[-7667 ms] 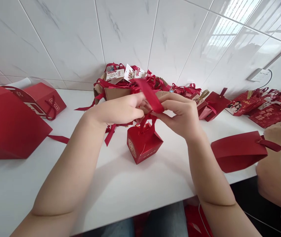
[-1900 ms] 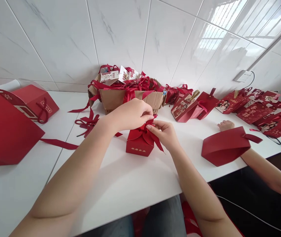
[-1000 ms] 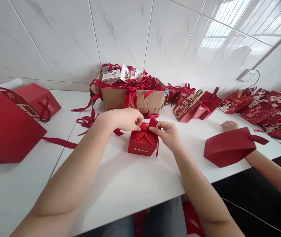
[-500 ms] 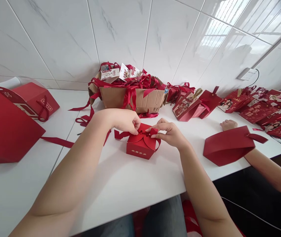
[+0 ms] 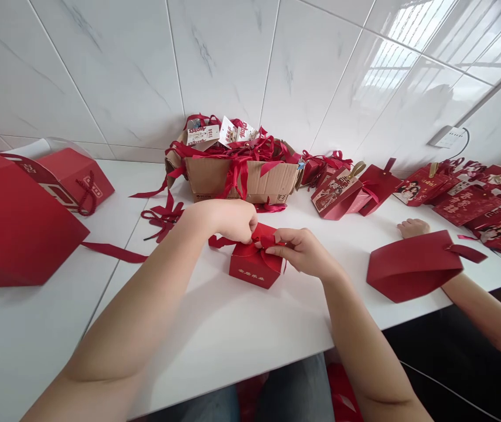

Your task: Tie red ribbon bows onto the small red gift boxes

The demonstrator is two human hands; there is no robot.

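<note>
1. Compared with the earliest frame, both hands sit lower, down at the small red box point(image 5: 249, 271).
2. The right hand point(image 5: 305, 251) pinches the red ribbon point(image 5: 268, 241) between thumb and fingers, at the box's right.
3. The left hand point(image 5: 235, 220) curls over the box's left; its fingertips are hidden, so I cannot tell whether it grips ribbon.
4. The box stands on the white table point(image 5: 215, 346), near side of the cardboard carton point(image 5: 262, 183).

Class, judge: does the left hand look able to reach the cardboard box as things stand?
Likely yes: the cardboard box stands just beyond the left hand; nothing visible blocks it, though that hand is at the small red box.
</note>
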